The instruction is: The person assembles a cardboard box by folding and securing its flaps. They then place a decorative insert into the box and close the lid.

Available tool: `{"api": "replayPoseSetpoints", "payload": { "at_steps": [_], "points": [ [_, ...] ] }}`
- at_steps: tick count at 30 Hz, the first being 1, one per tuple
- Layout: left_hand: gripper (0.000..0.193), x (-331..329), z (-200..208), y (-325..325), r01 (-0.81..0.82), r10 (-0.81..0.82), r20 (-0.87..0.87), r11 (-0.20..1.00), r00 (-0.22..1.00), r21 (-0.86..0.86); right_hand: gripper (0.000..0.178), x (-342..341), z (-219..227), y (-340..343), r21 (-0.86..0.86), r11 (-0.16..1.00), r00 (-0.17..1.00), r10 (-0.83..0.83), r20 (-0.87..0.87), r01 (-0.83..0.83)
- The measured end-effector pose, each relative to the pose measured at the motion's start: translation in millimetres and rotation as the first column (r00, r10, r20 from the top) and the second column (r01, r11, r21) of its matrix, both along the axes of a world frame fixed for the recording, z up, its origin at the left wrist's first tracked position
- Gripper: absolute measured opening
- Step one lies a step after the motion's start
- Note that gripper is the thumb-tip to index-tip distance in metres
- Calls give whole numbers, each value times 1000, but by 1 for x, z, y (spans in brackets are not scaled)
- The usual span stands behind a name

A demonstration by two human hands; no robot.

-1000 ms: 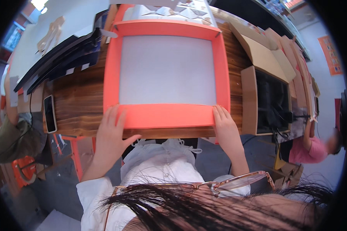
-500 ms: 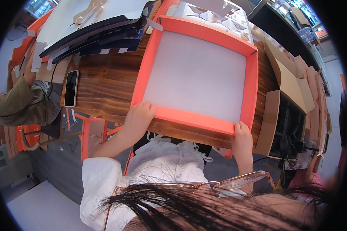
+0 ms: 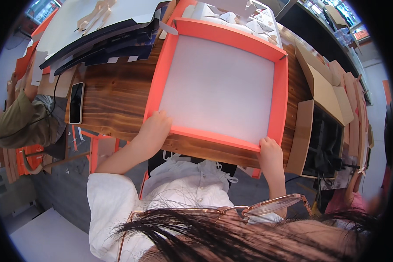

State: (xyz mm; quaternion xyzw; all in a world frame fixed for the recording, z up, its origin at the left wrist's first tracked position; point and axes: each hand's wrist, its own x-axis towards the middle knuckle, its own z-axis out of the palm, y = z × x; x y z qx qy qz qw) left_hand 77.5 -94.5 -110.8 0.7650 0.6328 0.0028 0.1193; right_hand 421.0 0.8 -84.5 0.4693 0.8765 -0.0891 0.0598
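A shallow orange-red cardboard box tray (image 3: 218, 87) with a pale grey inside lies open on the wooden table in front of me. My left hand (image 3: 157, 131) is at its near left corner, fingers bent over the near wall. At the near right corner my right hand (image 3: 270, 150) grips the same wall, with its fingertips along the top edge. Both thumbs are hidden. The tray's side and far walls stand upright, and nothing lies inside it.
A phone (image 3: 76, 102) lies on the wooden table (image 3: 118, 100) to the left. Dark blue printed card pieces (image 3: 109, 46) are behind it. Right of the tray stands an open brown carton (image 3: 301, 137) with black contents. Another person's sleeved arm (image 3: 24, 118) is at far left.
The tray's near wall shows as a narrower strip now, turned more upright between my hands. My left hand's fingers have shifted slightly at the corner. The whole view has drifted a little.
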Motion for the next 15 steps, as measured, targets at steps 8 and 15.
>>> {"api": "replayPoseSetpoints", "payload": {
  "at_steps": [8, 15],
  "points": [
    [24, -3, 24, 1, -60, 87, 267, 992, 960, -111, 35, 3, -8, 10, 35, 996, 994, 84, -73, -81],
    [72, -22, 48, -25, -299, 248, 589, 954, 769, -12, 42, 2, 5, 0, -58, 998, 995, -26, -97, 20]
  ]
}}
